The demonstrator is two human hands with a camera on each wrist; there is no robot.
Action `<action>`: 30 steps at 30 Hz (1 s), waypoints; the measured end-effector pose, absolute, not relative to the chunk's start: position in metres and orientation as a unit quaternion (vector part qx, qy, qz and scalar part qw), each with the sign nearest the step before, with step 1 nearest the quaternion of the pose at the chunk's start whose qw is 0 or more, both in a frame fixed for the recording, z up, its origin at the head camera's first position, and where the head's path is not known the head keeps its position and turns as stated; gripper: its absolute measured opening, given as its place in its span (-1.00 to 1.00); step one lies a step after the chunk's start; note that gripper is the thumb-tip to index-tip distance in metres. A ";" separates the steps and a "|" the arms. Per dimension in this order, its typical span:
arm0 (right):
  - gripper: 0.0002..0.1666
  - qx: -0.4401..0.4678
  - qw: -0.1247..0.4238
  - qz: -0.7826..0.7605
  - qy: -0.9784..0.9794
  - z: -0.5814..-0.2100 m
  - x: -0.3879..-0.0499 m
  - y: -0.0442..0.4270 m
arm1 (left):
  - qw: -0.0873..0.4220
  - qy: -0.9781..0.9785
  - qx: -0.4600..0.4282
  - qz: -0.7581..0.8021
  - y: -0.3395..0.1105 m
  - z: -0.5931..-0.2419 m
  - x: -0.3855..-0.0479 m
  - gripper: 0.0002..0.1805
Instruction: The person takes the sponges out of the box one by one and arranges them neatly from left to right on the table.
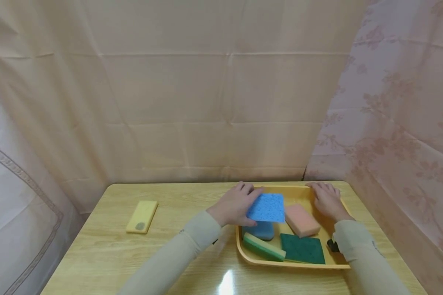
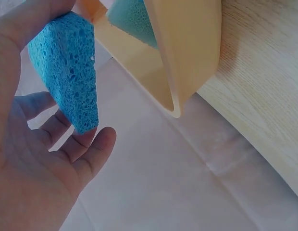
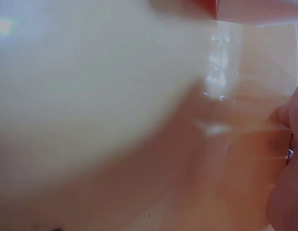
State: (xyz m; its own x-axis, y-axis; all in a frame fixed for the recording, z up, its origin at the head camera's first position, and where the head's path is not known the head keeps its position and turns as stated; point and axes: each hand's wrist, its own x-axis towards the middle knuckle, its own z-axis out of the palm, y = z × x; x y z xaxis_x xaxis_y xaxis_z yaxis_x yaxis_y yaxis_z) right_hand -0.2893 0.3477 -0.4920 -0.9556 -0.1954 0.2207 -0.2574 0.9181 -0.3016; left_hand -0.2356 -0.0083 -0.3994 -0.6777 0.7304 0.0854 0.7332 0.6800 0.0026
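Note:
A blue porous sponge (image 1: 267, 208) is held between the thumb and fingers of my left hand (image 1: 238, 203), above the left part of a yellow tray (image 1: 295, 265). In the left wrist view the sponge (image 2: 72, 72) is raised clear of the tray wall (image 2: 197, 43). My right hand (image 1: 328, 201) grips the tray's rim at the far right corner. Inside the tray lie another blue sponge (image 1: 260, 232), partly covered by the held one, a yellow-and-green scrub sponge (image 1: 263, 247), a pink sponge (image 1: 302, 220) and a dark green scouring pad (image 1: 302, 248).
A thin yellow sponge (image 1: 144, 213) with a grey round mark lies on the left of the wooden table (image 1: 192, 250). A small black object (image 1: 332, 246) sits in the tray by the right sleeve. Curtains (image 1: 206, 102) hang behind the table and on both sides.

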 end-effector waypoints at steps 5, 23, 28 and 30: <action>-0.53 0.118 0.097 0.166 -0.974 -0.493 -0.290 0.348 | 0.042 -0.919 -0.391 -0.041 -0.013 -0.400 -0.234 0.04; -0.57 0.120 0.098 0.168 -0.974 -0.493 -0.292 0.350 | 0.098 -0.923 -0.359 -0.098 -0.038 -0.402 -0.231 0.01; -0.55 0.123 0.092 0.168 -0.974 -0.492 -0.292 0.349 | 0.101 -0.925 -0.346 -0.119 -0.047 -0.406 -0.230 0.03; -0.56 0.125 0.093 0.169 -0.973 -0.491 -0.291 0.348 | 0.106 -0.924 -0.344 -0.131 -0.050 -0.407 -0.229 0.03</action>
State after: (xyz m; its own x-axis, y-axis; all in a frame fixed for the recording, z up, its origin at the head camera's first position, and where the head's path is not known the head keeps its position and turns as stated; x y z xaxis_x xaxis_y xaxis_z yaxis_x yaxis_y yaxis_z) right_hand -0.2912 0.3481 -0.4914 -0.9516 -0.2107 0.2239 -0.2740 0.9116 -0.3066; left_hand -0.2287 -0.0500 -0.4074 -0.7407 0.6079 0.2861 0.6634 0.7292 0.1680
